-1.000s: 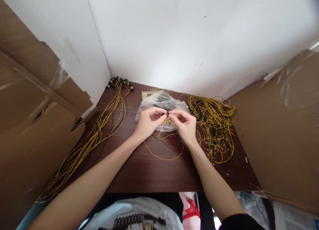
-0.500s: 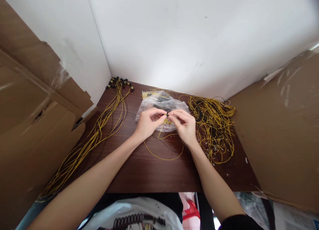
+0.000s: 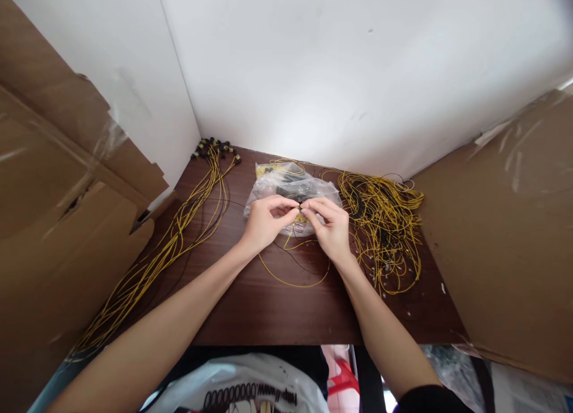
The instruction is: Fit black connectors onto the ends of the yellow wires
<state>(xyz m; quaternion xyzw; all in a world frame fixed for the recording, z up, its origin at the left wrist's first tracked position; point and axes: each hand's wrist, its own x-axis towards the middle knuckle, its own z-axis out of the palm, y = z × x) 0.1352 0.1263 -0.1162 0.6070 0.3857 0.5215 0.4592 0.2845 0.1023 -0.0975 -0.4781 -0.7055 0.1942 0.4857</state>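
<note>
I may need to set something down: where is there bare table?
The table between left forearm and right forearm, from yellow loop to front edge.
Crowded: around the plastic bag, tangled wires right, long wire bundle left.

Table (image 3: pixel 286 317): plastic bag (image 3: pixel 264 189) mid; wire bundle (image 3: pixel 179 222) left, connectors (image 3: pixel 212 147) at far end; wire pile (image 3: pixel 385 222) right; wall (image 3: pixel 286 73) behind; cardboard (image 3: pixel 501 234) both sides.

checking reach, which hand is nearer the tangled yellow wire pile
Right. The right hand is just left of the tangled yellow wire pile; the left hand is farther left, beyond the right hand.
</note>
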